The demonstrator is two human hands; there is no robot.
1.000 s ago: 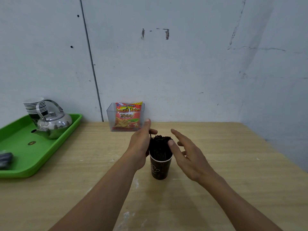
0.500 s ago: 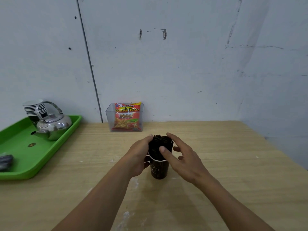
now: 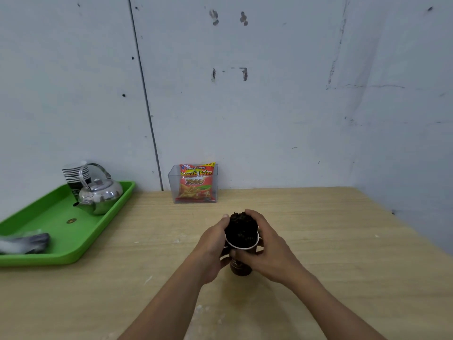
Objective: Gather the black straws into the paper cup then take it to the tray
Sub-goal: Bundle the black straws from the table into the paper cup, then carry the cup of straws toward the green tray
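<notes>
A dark paper cup with a white rim stands on the wooden table in front of me. A thick bundle of black straws stands upright in it and sticks out above the rim. My left hand wraps the bundle and cup from the left, thumb up along the straws. My right hand curls round them from the right, with its fingers over the far side of the bundle. The green tray lies at the table's left edge.
On the tray stand a steel kettle and a stack of paper cups, with a grey bundle at its near end. A clear box holding a red snack packet stands against the wall.
Both hands have closed in from either side. A second ago my right hand was open and apart from the straws; now both hands wrap the bundle and cup.
</notes>
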